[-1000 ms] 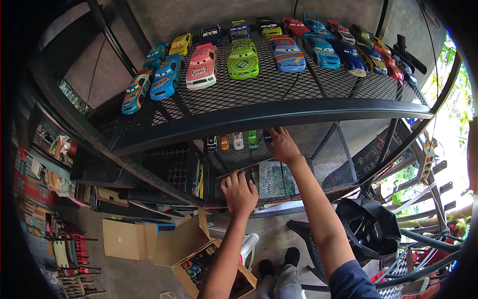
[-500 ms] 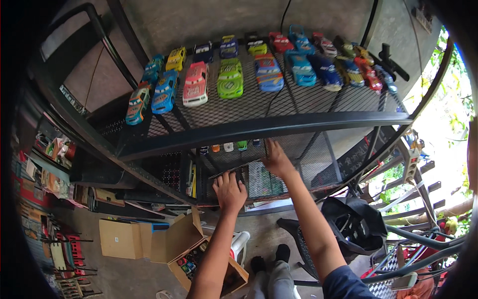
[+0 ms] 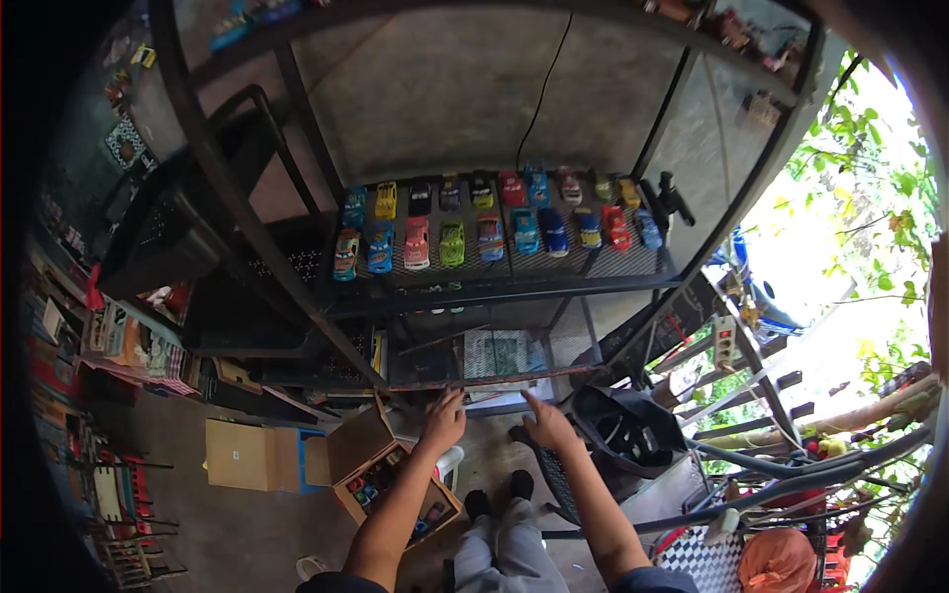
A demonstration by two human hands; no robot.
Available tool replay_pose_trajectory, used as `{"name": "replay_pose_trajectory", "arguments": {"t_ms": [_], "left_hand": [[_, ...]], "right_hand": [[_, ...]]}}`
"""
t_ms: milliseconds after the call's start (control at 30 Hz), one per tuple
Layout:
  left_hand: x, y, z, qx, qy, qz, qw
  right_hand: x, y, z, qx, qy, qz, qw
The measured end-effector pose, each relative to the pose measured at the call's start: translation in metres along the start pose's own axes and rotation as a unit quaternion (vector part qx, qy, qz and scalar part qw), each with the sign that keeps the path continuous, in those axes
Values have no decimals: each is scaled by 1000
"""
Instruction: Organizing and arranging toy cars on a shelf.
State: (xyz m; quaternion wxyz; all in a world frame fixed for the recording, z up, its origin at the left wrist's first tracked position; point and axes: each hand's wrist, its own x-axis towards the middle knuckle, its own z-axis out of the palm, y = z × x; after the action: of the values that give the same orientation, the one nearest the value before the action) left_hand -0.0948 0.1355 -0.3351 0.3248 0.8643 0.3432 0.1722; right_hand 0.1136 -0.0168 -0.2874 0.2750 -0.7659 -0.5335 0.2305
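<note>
My left hand (image 3: pixel 445 423) is in front of the lower shelf's front edge, its fingers stretched forward and holding nothing. My right hand (image 3: pixel 549 425) is a little to its right, index finger pointing forward and likewise with nothing in it. The hands are apart. Beyond them stands a black metal rack with a mesh shelf (image 3: pixel 415 274), where toy cars stand in two rows. Among them are a pink toy car (image 3: pixel 416 243), a lime green toy car (image 3: pixel 452 244) and a red toy car (image 3: pixel 615 228). More small toy cars on the shelf below are mostly hidden by the upper shelf's front bar.
An open cardboard box (image 3: pixel 361 435) with several toy cars sits on the floor by my left forearm. A black bag (image 3: pixel 633 425) rests on a black chair to the right. A power strip (image 3: pixel 725 343) and thick dark pipes (image 3: pixel 791 474) are further right.
Both hands have drawn back from the lower shelf toward me. The view has tilted up and moved back, so the rack looks smaller and more of its upper part shows.
</note>
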Motion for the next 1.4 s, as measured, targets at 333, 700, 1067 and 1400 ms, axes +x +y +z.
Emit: {"name": "replay_pose_trajectory", "arguments": {"t_ms": [333,700,1067,1400], "left_hand": [[-153,-12,-75,-23,-179,-120,976],[-199,-32,6,18,-257,-258,931],[-170,-11,37,-70,-299,-316,897],[-210,23,13,-107,-264,-394,874]], "right_hand": [[-193,48,-20,-28,-128,172,976],[-318,88,10,56,-106,405,907],[-375,133,84,196,-88,444,870],[-310,127,74,155,-143,362,908]]}}
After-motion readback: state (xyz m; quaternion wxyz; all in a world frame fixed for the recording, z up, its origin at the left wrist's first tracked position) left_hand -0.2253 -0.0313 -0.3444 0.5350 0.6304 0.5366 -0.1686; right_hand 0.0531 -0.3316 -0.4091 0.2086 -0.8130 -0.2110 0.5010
